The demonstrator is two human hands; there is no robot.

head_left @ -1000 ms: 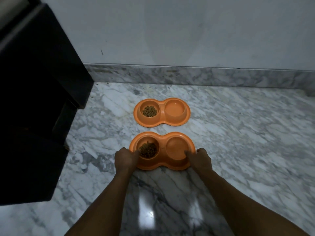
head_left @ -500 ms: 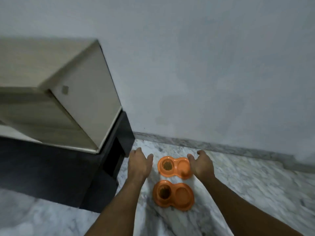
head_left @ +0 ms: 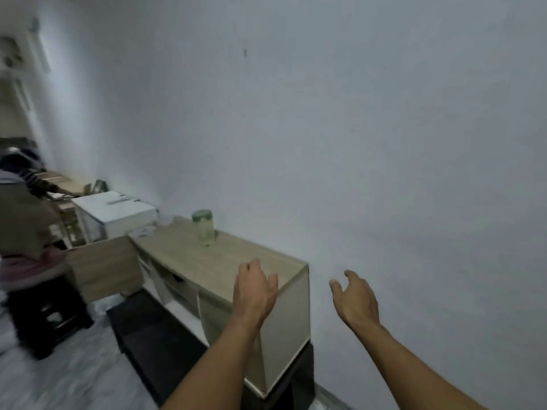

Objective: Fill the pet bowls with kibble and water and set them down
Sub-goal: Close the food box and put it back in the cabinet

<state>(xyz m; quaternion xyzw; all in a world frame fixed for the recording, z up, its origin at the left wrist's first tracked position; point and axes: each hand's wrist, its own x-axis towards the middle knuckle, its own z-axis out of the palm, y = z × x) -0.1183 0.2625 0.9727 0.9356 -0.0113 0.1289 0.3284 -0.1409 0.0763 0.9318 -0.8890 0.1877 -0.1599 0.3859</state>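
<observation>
Both of my hands are raised in front of me and hold nothing. My left hand [head_left: 255,288] hovers, fingers loosely spread, over the near end of a light wooden cabinet [head_left: 207,261]. My right hand [head_left: 355,297] is open in front of the bare wall, to the right of the cabinet. A clear jar with a green lid [head_left: 203,225] stands on the cabinet top near the wall. The orange pet bowls are out of view.
The cabinet rests on a black base [head_left: 165,344], and one wooden door [head_left: 103,267] hangs open to the left. A white box [head_left: 115,213] lies beyond it. A person [head_left: 20,220] sits on a dark stool [head_left: 47,318] at the left. Marble floor [head_left: 59,386] lies below.
My hands let go of the near orange double bowl on the floor and rose. My view swung up and left, so the bowls dropped out of sight and the cabinet top appeared.
</observation>
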